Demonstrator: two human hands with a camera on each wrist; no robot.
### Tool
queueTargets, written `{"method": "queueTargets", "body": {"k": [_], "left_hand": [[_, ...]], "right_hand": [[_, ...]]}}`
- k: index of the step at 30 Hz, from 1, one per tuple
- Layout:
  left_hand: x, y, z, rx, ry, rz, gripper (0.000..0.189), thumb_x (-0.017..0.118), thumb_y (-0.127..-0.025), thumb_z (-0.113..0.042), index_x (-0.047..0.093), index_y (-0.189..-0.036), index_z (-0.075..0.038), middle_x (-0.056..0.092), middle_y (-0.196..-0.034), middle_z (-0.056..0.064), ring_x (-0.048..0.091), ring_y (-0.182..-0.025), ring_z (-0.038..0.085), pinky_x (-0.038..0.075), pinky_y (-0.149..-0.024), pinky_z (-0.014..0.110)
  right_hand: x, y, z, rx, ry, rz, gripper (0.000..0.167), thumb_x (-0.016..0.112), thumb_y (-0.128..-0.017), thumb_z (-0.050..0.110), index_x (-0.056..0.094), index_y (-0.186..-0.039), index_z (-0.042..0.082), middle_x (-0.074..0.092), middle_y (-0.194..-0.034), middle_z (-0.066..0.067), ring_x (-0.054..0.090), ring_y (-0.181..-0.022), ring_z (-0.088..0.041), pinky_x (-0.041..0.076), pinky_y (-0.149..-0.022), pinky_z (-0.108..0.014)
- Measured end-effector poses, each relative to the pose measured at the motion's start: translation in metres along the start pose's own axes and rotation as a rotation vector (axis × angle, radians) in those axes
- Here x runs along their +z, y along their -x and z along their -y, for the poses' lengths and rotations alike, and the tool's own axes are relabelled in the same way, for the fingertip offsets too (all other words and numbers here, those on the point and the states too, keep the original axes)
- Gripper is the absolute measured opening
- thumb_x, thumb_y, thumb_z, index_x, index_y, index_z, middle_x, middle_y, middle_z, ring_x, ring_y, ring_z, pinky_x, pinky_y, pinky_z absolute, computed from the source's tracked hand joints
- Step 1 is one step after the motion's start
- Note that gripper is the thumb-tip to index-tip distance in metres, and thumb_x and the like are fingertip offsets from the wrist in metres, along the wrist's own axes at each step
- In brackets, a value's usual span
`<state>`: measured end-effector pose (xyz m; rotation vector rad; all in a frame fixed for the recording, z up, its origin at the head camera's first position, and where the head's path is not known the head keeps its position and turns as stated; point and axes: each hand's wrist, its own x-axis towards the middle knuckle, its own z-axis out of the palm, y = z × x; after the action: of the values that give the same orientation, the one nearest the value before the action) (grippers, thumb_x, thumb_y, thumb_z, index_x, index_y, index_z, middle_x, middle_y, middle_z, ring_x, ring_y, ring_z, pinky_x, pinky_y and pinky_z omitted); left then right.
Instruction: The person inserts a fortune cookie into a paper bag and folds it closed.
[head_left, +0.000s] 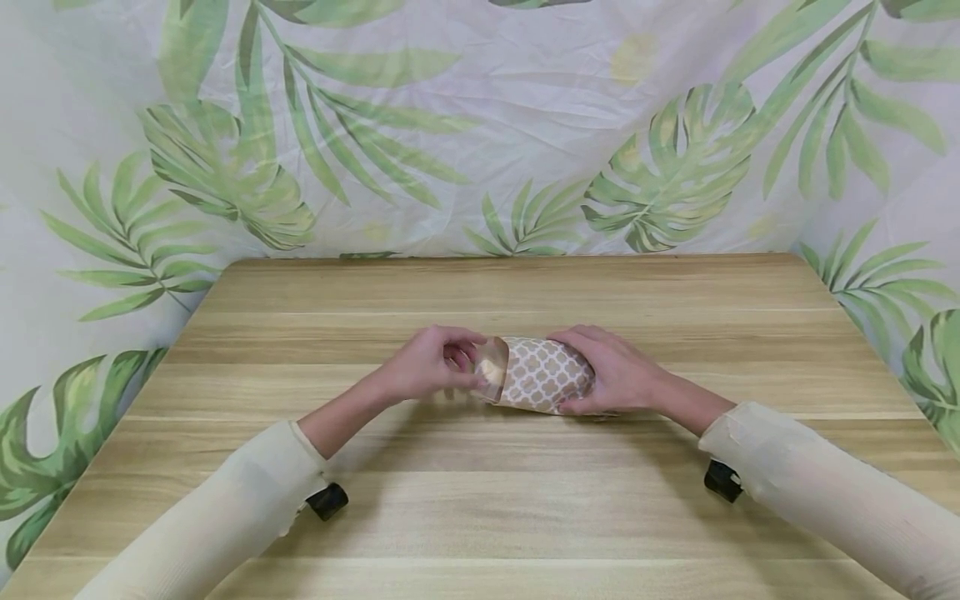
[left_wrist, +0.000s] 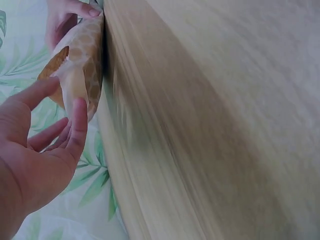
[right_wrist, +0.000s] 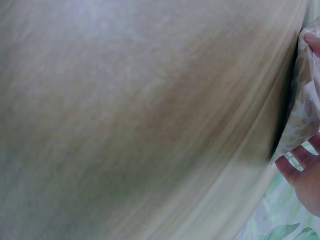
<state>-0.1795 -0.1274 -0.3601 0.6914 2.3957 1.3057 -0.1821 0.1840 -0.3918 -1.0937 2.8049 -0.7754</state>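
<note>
Nearest, on the near side of a tan bag with a white lattice print [head_left: 542, 373], two cream fabric sleeves [head_left: 195, 517] reach over a wood-grain tabletop [head_left: 480, 517]. The bag lies on that tabletop. At its closed end, the right hand [head_left: 618, 375] grips it, thumb near, fingers far. At its mouth, the left hand [head_left: 431, 362] has bent fingers about a pale, rounded piece [head_left: 490, 372]; whether they pinch it, I cannot tell. A hard right-hand squeeze could crumple the bag and trap the piece; a slanted left-hand tug could tear the rim. Beyond the bag hangs a white leaf-printed cloth [head_left: 525, 125].
</note>
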Motion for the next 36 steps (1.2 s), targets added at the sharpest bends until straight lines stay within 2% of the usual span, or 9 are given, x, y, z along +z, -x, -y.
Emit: {"method": "queueTargets", "body": {"k": [4,8,15,24,30,36], "left_hand": [[0.005,-0.001,-0.001,-0.073,0.153,-0.024,0.061,0.081,-0.080,0.009,0.057,-0.136,0.013,0.068,-0.103,0.016,0.064,-0.080,0.013,0.056,-0.073,0.023],[0.010,-0.002,-0.004,-0.102,0.233,-0.063,0.061,0.079,-0.079,0.014,0.057,-0.135,0.015,0.068,-0.105,0.019,0.066,-0.078,0.011,0.058,-0.074,0.023],[0.019,-0.006,-0.011,-0.137,0.206,-0.117,0.059,0.081,-0.076,0.016,0.061,-0.132,0.014,0.071,-0.102,0.019,0.068,-0.077,0.012,0.059,-0.075,0.024],[0.016,-0.008,-0.024,-0.208,0.152,-0.095,0.060,0.082,-0.077,0.014,0.062,-0.134,0.010,0.073,-0.108,0.017,0.069,-0.089,0.017,0.057,-0.078,0.024],[0.018,-0.009,-0.020,-0.224,0.208,-0.086,0.058,0.078,-0.078,0.017,0.060,-0.133,0.013,0.072,-0.106,0.020,0.072,-0.087,0.020,0.060,-0.080,0.028],[0.028,-0.008,-0.010,-0.227,0.272,-0.146,0.055,0.079,-0.077,0.020,0.062,-0.129,0.012,0.073,-0.103,0.019,0.072,-0.080,0.016,0.061,-0.077,0.027]], "right_hand": [[0.000,0.000,0.000,0.000,-0.001,0.000,0.096,0.093,-0.068,0.045,0.053,-0.147,0.007,0.060,-0.139,-0.015,0.057,-0.127,-0.034,0.047,-0.106,-0.056],[0.000,0.000,0.000,0.000,-0.007,0.001,0.097,0.093,-0.068,0.045,0.053,-0.147,0.007,0.060,-0.139,-0.015,0.057,-0.127,-0.034,0.047,-0.106,-0.056],[-0.001,0.000,0.000,-0.001,-0.016,0.007,0.098,0.093,-0.067,0.044,0.052,-0.147,0.006,0.060,-0.139,-0.015,0.057,-0.126,-0.034,0.047,-0.106,-0.056],[-0.001,-0.001,0.001,-0.002,-0.011,0.014,0.098,0.093,-0.067,0.044,0.052,-0.148,0.006,0.060,-0.138,-0.014,0.057,-0.125,-0.034,0.047,-0.105,-0.056],[-0.001,-0.001,0.001,0.001,-0.014,0.014,0.099,0.093,-0.067,0.044,0.052,-0.148,0.006,0.060,-0.138,-0.014,0.057,-0.126,-0.034,0.046,-0.106,-0.056],[-0.001,-0.001,0.001,0.000,-0.017,0.014,0.099,0.093,-0.068,0.045,0.052,-0.148,0.006,0.060,-0.139,-0.015,0.057,-0.126,-0.034,0.047,-0.106,-0.056]]}}
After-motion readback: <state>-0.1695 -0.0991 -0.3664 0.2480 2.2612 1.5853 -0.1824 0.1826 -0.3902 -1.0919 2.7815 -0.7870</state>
